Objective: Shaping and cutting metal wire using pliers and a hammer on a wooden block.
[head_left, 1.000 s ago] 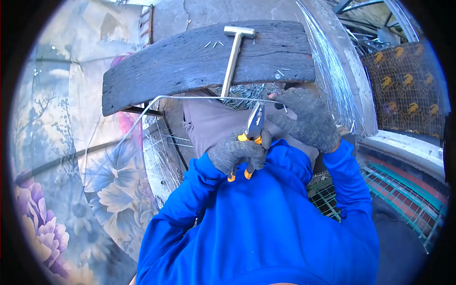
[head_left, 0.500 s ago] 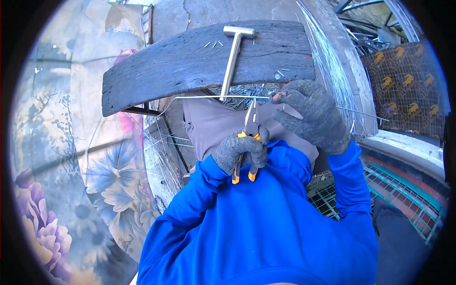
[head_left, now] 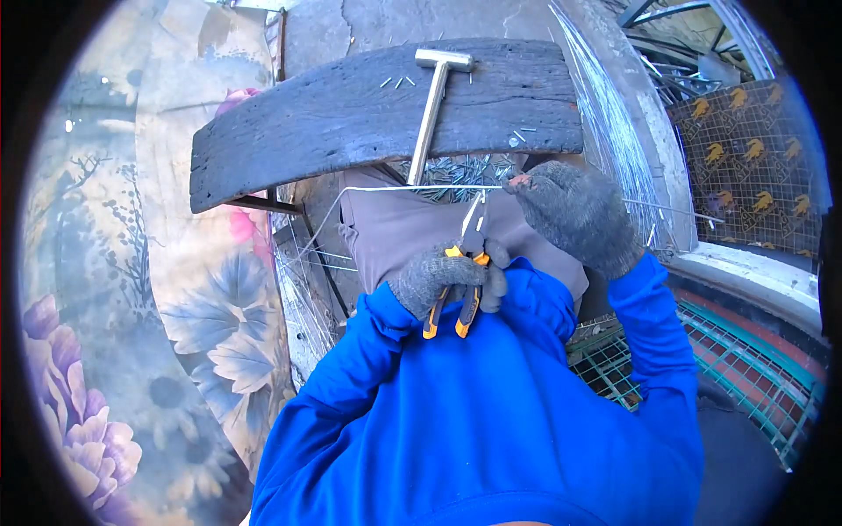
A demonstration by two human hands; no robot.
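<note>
My gloved left hand is closed around yellow-and-black pliers, their jaws pointing away from me. The jaw tips reach a thin metal wire; whether they grip it I cannot tell. My gloved right hand pinches that wire at its right part, bare fingertips showing through the glove. From there the wire runs left, nearly straight, then bends and slants down to the lower left. Beyond it a metal hammer lies with its head on a dark wooden bench, its handle pointing toward me.
Short cut metal pieces lie heaped below the bench's near edge, and several rest on its top. Long wires are bundled at the right. A green wire rack stands lower right. A floral sheet spreads at the left.
The wire's bend has shifted right, and the wire sits slightly nearer to me. My left hand and the pliers moved a little; the right-hand fingers drew closer together.
</note>
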